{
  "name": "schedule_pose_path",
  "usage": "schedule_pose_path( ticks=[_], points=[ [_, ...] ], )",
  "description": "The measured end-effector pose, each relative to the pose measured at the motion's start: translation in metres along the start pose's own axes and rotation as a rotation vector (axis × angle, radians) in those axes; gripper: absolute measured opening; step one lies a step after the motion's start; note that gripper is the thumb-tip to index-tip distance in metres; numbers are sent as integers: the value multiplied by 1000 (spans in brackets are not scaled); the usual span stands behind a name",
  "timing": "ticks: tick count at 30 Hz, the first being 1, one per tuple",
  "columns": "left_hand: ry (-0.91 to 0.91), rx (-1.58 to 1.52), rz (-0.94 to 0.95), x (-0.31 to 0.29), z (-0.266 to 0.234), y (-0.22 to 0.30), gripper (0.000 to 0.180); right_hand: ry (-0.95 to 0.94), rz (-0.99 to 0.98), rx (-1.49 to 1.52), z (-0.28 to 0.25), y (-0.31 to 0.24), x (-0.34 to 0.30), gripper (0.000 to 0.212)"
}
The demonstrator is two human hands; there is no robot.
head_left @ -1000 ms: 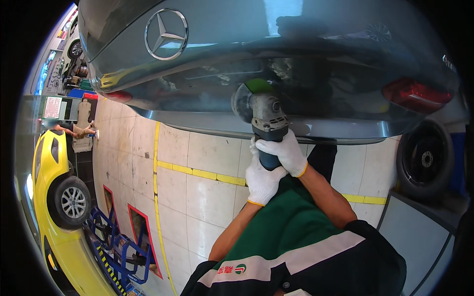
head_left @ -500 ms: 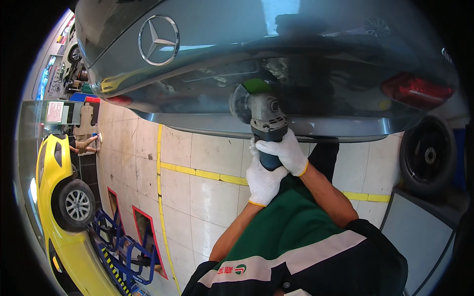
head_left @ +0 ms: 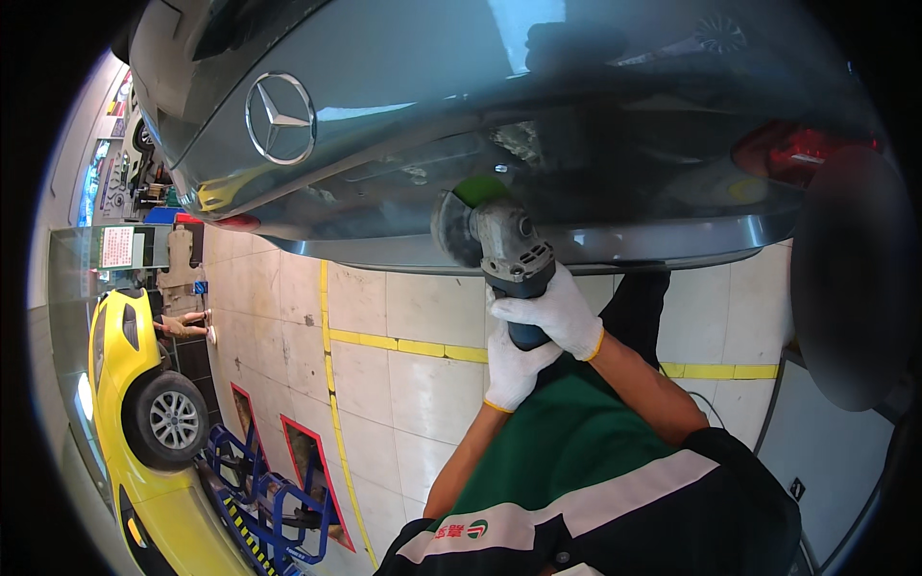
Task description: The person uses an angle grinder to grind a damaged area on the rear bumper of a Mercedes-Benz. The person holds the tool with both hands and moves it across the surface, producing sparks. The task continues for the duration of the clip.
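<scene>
Both my hands, in white knit gloves, grip an angle grinder (head_left: 516,250) with a grey head and dark body. My left hand (head_left: 519,367) is wrapped round the rear of the body, nearest me. Further forward, my right hand (head_left: 562,315) closes over it from the right side. At the grinder's head sits a round disc (head_left: 455,228) with a green part along its upper edge. The disc is in front of the rear panel of a grey-blue car (head_left: 615,192), beside pale scuffed patches (head_left: 519,141); whether it touches the paint I cannot tell.
A star badge (head_left: 280,117) and red tail light (head_left: 792,154) are on the car. A dark blurred oval (head_left: 850,278) stands at right, above a grey cabinet (head_left: 826,451). At left are a yellow car (head_left: 168,509), blue metal frames (head_left: 288,499) and another person's arm or leg (head_left: 182,326).
The view has shifted a little. My hands keep their hold on the grinder, whose head now sits slightly lower and further from the pale patch above it.
</scene>
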State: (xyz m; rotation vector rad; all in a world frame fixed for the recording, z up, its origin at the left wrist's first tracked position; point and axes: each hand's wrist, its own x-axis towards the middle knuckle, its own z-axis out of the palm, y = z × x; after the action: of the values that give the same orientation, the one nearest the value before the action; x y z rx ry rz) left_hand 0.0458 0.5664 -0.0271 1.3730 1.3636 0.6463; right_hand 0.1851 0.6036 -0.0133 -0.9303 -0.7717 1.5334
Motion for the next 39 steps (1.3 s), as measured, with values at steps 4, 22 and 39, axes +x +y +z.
schedule_pose_path(
  ticks=[4,22,39],
  points=[
    [56,-5,-5,4,4,0,67,31,32,-55,1,-12,3,40],
    [101,96,-30,9,8,4,77,62,-26,-135,-7,-9,12,32],
    [107,65,-24,10,12,3,71,44,-14,-80,-8,-11,11,31]
  ],
)
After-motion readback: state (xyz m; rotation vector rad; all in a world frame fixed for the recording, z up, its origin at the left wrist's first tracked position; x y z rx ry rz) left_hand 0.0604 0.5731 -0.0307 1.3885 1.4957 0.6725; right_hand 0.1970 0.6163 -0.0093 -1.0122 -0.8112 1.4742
